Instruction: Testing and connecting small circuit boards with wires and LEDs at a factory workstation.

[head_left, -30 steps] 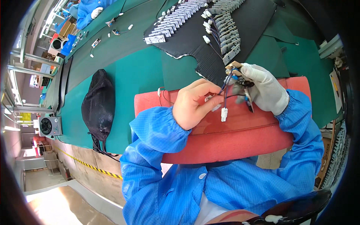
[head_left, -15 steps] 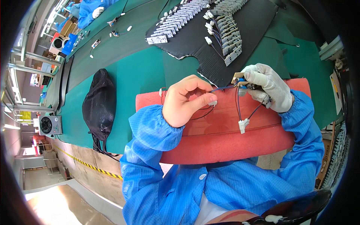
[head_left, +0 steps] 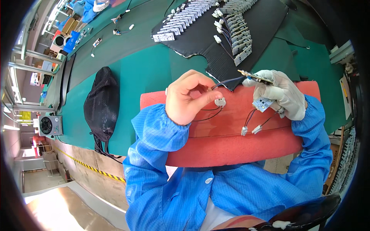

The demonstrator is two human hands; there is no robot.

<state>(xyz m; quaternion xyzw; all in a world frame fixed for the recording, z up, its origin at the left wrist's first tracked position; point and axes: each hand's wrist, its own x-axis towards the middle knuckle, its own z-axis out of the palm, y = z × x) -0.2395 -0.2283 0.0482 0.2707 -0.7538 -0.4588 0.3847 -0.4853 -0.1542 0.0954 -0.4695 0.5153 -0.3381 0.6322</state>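
My bare left hand [head_left: 189,97] pinches dark wires [head_left: 228,81] between thumb and fingertips. A white connector [head_left: 220,102] hangs just below its thumb, with thin wires trailing under the hand. The wires run right to a circuit board [head_left: 257,78] with small parts on it, gripped by my right hand [head_left: 283,92] in a white glove. A pale blue-white board [head_left: 263,104] sticks out beneath the gloved fingers. From the right hand dangle wires ending in two white connectors [head_left: 244,131]. Both hands are above a red padded cushion [head_left: 231,144].
Rows of small boards with wires [head_left: 242,42] lie on a black sheet [head_left: 200,46] at the back. On the green bench [head_left: 142,81] rests a black mesh bag [head_left: 102,104]; a small fan unit [head_left: 50,125] stands far left. Another person's gloved hand [head_left: 101,5] is at the far left top.
My right hand has tilted the board, so it shows more edge-on, and the pale board beneath has come into view. The dangling connectors have swung. My left hand keeps its pinch almost in place.
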